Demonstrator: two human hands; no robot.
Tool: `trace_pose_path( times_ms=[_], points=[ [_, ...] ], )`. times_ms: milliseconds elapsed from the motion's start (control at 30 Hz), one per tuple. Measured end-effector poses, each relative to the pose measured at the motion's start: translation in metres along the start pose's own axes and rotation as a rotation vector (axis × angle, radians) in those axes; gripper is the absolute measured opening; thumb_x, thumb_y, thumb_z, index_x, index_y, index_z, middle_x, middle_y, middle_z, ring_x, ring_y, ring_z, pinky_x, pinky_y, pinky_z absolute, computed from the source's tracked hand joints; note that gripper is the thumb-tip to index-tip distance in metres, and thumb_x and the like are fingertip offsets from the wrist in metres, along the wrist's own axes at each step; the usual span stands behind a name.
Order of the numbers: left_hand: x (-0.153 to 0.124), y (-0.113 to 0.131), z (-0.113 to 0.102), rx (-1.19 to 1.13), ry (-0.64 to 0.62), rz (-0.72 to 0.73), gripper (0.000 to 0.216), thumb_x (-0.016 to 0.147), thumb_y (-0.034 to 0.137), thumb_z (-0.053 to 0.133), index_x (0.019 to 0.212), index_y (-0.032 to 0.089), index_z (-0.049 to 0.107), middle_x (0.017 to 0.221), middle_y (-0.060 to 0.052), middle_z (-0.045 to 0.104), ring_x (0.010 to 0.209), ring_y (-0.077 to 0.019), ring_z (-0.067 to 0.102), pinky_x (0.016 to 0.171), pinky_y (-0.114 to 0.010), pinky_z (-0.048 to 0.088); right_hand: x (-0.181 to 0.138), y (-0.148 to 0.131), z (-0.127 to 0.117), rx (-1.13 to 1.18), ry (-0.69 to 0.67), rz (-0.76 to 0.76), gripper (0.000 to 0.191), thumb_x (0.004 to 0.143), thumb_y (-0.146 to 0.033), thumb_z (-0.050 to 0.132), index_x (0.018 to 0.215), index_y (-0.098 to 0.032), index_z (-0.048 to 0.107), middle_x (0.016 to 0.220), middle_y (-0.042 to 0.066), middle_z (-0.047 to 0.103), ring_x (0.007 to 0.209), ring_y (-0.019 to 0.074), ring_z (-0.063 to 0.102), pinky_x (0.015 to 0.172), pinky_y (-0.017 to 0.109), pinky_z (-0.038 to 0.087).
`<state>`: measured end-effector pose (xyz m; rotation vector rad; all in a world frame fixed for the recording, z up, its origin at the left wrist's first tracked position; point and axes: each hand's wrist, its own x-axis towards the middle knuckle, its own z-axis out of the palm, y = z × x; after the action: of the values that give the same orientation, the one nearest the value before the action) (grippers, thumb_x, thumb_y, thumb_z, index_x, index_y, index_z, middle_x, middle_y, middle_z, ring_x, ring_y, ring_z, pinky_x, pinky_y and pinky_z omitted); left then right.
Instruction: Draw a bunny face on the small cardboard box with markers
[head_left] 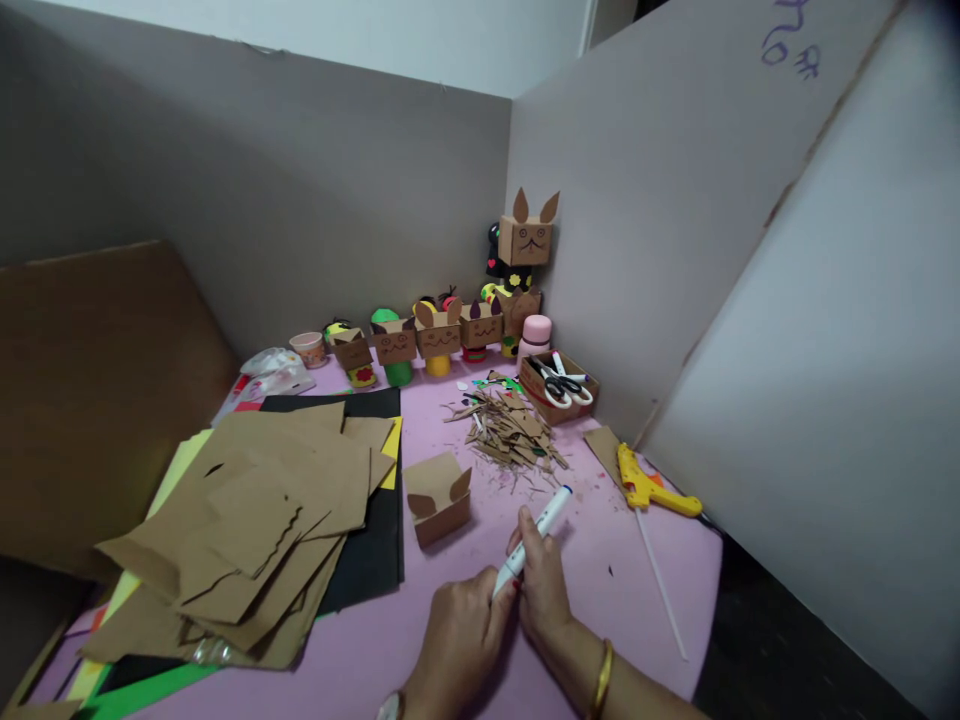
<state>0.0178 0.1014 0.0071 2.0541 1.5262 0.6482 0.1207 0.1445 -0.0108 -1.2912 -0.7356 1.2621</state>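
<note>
A white marker with a dark blue end (541, 528) slants between my two hands above the pink tabletop. My left hand (466, 622) is closed round its lower end, thumb against the barrel. Higher up the barrel, my right hand (541, 580) grips it with thumb and fingers. Just beyond my hands stands a small brown cardboard box (441, 512) with leaf-shaped ears on its upper edge. Its visible front carries no drawn face that I can make out. The marker's lower tip is hidden by my fingers.
Cardboard sheets (262, 520) lie piled over black paper on the left. Cardboard scraps (514, 430) are heaped behind the box. A yellow glue gun (652, 485) and a box with scissors (559, 385) stand right. Several box-headed figures (439, 335) line the back wall.
</note>
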Motion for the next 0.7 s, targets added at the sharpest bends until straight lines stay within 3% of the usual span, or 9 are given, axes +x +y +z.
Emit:
trace_pose_path(
  times_ms=[267,700],
  points=[
    [-0.005,0.009,-0.002,-0.038,0.013,-0.022,0.043,0.097,0.034,0.026,0.071,0.02,0.058,0.065,-0.009,0.07,0.057,-0.0229,0.063,0.054,-0.03,0.033,-0.002,-0.006,0.001,0.021,0.046,-0.009,0.057,0.073,-0.074,0.056,0.05,-0.022,0.045,0.041,-0.007,0.041,0.04,0.0111,0.041,0.046,0.026,0.036],
    [-0.007,0.013,0.001,-0.294,-0.007,-0.114,0.041,0.094,0.043,0.028,0.066,0.021,0.049,0.059,-0.002,0.057,0.054,-0.0176,0.049,0.054,-0.027,0.031,-0.003,-0.013,0.004,0.065,0.062,0.003,0.057,0.071,-0.073,0.06,0.049,-0.023,0.042,0.038,-0.008,0.037,0.036,0.0097,0.038,0.04,0.025,0.031]
  ],
)
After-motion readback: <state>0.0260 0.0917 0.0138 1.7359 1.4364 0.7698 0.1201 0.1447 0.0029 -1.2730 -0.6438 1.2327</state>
